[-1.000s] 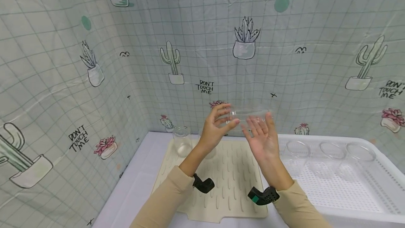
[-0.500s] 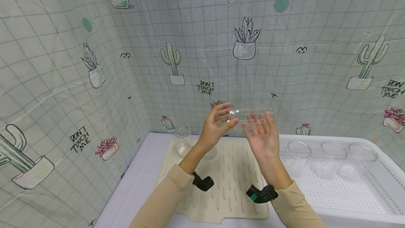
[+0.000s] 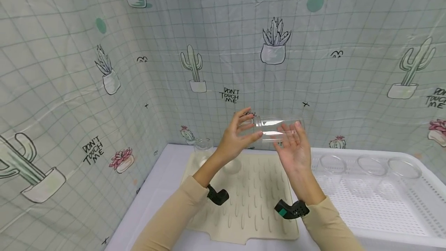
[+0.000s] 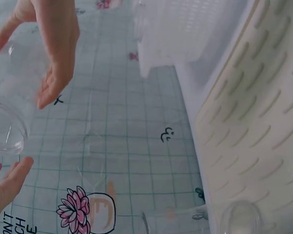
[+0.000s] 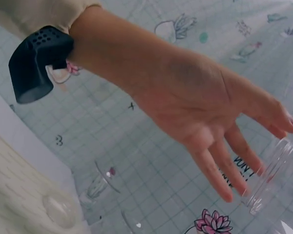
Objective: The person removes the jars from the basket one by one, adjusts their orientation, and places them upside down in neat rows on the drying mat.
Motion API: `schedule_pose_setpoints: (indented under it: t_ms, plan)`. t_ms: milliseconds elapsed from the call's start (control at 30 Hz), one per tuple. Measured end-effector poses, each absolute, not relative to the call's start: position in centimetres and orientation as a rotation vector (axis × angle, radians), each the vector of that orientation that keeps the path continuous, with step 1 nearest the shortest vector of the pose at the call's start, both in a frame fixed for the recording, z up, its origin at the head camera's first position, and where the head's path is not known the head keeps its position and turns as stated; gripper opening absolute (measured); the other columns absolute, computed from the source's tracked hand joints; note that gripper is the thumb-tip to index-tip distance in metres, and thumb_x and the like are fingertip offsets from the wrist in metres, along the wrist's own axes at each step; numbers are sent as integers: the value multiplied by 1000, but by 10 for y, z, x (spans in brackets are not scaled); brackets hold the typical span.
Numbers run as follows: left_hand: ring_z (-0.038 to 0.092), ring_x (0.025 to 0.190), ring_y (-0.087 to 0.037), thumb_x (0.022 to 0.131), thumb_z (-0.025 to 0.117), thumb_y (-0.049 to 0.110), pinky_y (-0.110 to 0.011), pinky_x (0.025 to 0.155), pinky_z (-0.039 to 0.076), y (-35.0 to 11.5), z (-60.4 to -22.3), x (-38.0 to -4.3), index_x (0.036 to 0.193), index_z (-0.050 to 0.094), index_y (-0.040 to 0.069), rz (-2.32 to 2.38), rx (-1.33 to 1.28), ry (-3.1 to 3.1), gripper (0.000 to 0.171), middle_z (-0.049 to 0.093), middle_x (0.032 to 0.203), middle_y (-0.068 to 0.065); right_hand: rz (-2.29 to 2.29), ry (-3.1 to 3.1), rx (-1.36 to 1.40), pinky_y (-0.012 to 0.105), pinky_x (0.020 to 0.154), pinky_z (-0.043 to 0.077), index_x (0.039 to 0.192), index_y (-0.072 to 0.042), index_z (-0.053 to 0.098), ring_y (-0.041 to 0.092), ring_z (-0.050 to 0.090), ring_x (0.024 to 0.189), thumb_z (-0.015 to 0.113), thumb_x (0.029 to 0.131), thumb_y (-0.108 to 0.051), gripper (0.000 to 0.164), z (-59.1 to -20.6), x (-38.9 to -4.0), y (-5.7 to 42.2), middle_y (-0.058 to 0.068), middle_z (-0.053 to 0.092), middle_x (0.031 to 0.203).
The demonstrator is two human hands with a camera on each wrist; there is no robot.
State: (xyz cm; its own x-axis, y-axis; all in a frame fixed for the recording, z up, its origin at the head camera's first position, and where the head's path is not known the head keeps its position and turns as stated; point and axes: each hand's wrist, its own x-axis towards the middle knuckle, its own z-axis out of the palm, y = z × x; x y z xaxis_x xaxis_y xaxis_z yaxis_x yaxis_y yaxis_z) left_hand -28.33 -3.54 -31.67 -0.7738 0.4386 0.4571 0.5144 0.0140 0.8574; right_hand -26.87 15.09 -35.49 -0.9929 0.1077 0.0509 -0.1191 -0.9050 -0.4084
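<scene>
A clear jar [image 3: 277, 129] lies sideways in the air, its ringed end to the left. My right hand [image 3: 295, 146] holds it from the other end, thumb at the near side and fingers behind the clear wall. My left hand [image 3: 235, 134] is beside the ringed end, fingers spread and thumb tip overlapping its edge. In the left wrist view, the right hand [image 4: 56, 48] reaches along the jar [image 4: 10, 124], while left fingertips [image 4: 19, 173] show just off its ring. The left hand [image 5: 205, 112] appears in the right wrist view with long, straightish fingers near the ring.
Beneath the hands lies a beige ridged drying mat [image 3: 251, 204], with a clear vessel [image 3: 203, 148] standing at its back left. At right, a white perforated basket [image 3: 393, 220] holds 3 clear vessels. A cactus-print curtain [image 3: 306, 69] hangs behind.
My left fingers have spread farther from the jar's ringed end and lifted slightly. The jar stays sideways in the right hand, and light streaks now show along it. The head view has shifted a little.
</scene>
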Motion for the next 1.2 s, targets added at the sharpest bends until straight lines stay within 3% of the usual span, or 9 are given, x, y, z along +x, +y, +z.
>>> schedule_pose_setpoints:
  t_ms: [200,267,400,500,600,733,833,1000,1200]
  plan:
    - [37,127,-23,87,65,20,-43,100,35,-50,-318,-280,142,26,25,-1716,-974,-2280,68,36,141,-4,2899,-709,62,45,107,24,109,-13,45,22,34,128,60,89,-24,28,-358,-275,153,7,34,133]
    - [34,129,-22,88,64,22,-44,102,33,-56,-320,-279,144,25,22,-1661,-950,-2314,68,32,143,0,2884,-765,51,44,106,25,116,-15,45,23,33,129,59,90,-25,32,-360,-277,153,7,31,137]
    - [27,132,-17,87,62,37,-44,104,29,-73,-341,-287,144,21,32,-1557,-873,-2393,70,23,146,14,2857,-876,10,42,106,28,130,-20,33,21,30,130,60,89,-25,49,-362,-279,156,5,27,140]
    - [23,134,-15,85,60,47,-47,103,28,-88,-356,-293,141,18,43,-1461,-822,-2440,70,19,145,21,2826,-932,-32,43,105,27,117,-15,46,22,34,128,62,88,-23,34,-364,-282,158,3,39,129]
    - [19,135,-12,86,59,48,-51,103,27,-102,-358,-289,142,17,43,-1374,-803,-2464,70,18,146,19,2803,-978,-73,44,106,25,106,-16,53,21,34,127,63,88,-23,21,-366,-285,161,1,47,117]
    - [15,136,-7,86,58,47,-51,103,25,-118,-364,-285,143,15,42,-1291,-788,-2471,72,18,148,15,2777,-968,-162,42,103,29,100,-15,58,22,35,125,66,85,-21,18,-370,-289,163,-1,52,107]
    - [13,137,-9,87,58,47,-55,103,23,-129,-371,-283,145,14,40,-1230,-764,-2485,73,15,149,14,2770,-952,-227,41,101,33,102,-13,56,23,37,125,69,83,-18,24,-374,-293,164,-1,52,110]
    - [14,137,-15,87,56,48,-59,101,23,-148,-387,-276,145,15,37,-1142,-681,-2524,73,14,150,15,2767,-1031,-265,37,102,32,122,-14,40,20,33,127,67,85,-17,45,-383,-297,166,-1,40,131]
    - [15,137,-20,87,54,51,-59,101,22,-166,-409,-269,146,19,31,-1060,-574,-2560,72,15,150,12,2697,-1136,-352,38,103,31,139,-12,28,21,33,129,70,82,-16,71,-395,-301,169,1,39,139]
